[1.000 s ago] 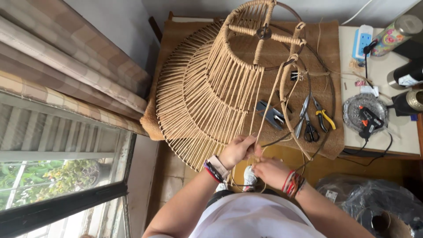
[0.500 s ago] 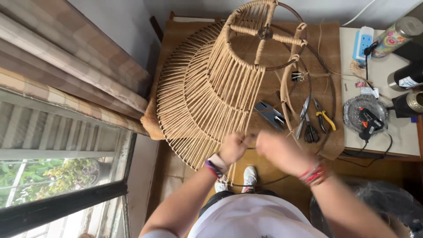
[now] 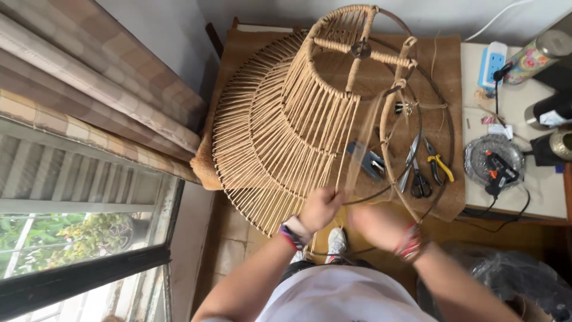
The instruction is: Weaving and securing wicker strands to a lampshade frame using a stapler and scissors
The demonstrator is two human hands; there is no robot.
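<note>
A large tiered lampshade frame (image 3: 298, 113) wound with tan cord stands tilted on a brown mat (image 3: 441, 65). My left hand (image 3: 320, 207), with a banded wrist, pinches the cord at the frame's lower dark wire ring (image 3: 390, 185). My right hand (image 3: 375, 223), blurred with motion, is beside it just below the ring, with beaded bracelets at the wrist. A cord strand (image 3: 357, 149) runs blurred up from my hands toward the upper ring. Whether my right hand grips the cord I cannot tell.
Scissors (image 3: 417, 173), yellow-handled pliers (image 3: 440, 168) and a blue-grey tool (image 3: 368, 160) lie on the mat. A white table (image 3: 512, 197) at right holds a glue gun on a round tray (image 3: 497, 164), a power strip (image 3: 491, 62) and bottles. A window is at left, a black bag at lower right.
My hands were together at the lower ring; the right swung out to the right and has come back in. The cord strand now rises blurred toward the upper ring.
</note>
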